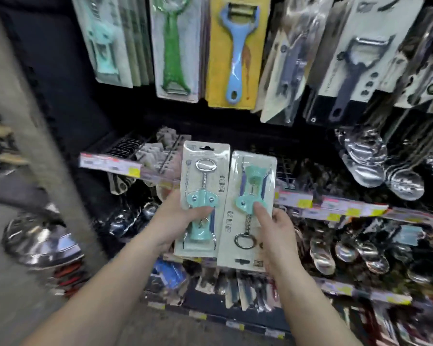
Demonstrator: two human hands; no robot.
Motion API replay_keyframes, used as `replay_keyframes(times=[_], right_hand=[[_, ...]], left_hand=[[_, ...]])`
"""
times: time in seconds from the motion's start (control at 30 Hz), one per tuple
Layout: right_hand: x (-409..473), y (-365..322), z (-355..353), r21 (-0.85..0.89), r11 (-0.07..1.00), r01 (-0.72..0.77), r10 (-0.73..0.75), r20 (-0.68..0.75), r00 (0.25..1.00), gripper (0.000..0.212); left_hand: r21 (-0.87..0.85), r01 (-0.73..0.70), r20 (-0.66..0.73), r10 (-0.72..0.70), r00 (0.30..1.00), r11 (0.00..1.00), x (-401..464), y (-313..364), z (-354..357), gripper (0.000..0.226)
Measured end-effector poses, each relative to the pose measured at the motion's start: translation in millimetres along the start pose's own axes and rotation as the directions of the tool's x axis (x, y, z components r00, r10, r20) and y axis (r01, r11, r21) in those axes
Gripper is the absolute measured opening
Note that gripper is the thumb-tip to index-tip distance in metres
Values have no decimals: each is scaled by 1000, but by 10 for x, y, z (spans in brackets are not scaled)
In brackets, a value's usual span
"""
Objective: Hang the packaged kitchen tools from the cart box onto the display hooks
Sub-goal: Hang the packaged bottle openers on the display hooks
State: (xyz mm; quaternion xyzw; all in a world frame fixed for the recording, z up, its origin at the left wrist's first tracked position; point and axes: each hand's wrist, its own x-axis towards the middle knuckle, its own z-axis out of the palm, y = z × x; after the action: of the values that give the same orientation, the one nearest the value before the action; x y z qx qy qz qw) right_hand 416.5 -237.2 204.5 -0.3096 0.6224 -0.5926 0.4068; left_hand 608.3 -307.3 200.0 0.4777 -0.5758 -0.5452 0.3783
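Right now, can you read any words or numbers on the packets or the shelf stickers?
None can be read.
Left corkscrew packet: printing along the card, too blurred.
Right corkscrew packet: upside down, blocky marks, too blurred.
Shelf price strips: yellow and pink labels, too small.
Blue peeler card: no legible text.

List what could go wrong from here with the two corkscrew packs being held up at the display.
1. The pack in the right hand is upside down, its hang slot at the bottom; it probably needs flipping before it can go on a hook.
2. Each hand holds a pack, the left hand gripping the upright pack, so neither is free to steady a hook; one could slip.
3. The two packs overlap and could snag.
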Motion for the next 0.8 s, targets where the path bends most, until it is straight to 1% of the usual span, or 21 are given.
replay_keyframes(times=[0.17,0.23,0.33,0.4,0.5,0.57,0.67,0.8], right_hand=[[-97,-139,784,-71,991,111,-102,124,987,21],[-143,-188,1012,-67,988,139,-126,173,977,22],[-209,-291,1299,-60,987,146,-129,227,965,36],[-220,-385,1461,-54,983,177,-159,252,955,35],[-165,-527,1625,-38,982,183,-164,294,942,25],[-100,-601,1690,-26,982,187,-170,304,937,23],[-15,-679,1770,-24,978,206,-188,317,930,23],[77,-805,1870,-19,972,234,-214,345,914,28]], left_hand=[[-23,-72,-98,70,993,997,-167,105,-742,26],[-37,-85,-119,80,990,996,-219,121,-988,30],[-20,-107,-151,103,983,994,-285,196,-1265,44],[-10,-128,-180,125,976,992,-326,292,-1391,46],[-11,-136,-274,128,953,991,-350,443,-1571,41],[-32,-145,-326,126,937,989,-342,561,-1699,35],[-28,-198,-388,172,906,980,-332,780,-1825,22],[-34,-248,-458,205,865,968,-239,1073,-1900,19]])
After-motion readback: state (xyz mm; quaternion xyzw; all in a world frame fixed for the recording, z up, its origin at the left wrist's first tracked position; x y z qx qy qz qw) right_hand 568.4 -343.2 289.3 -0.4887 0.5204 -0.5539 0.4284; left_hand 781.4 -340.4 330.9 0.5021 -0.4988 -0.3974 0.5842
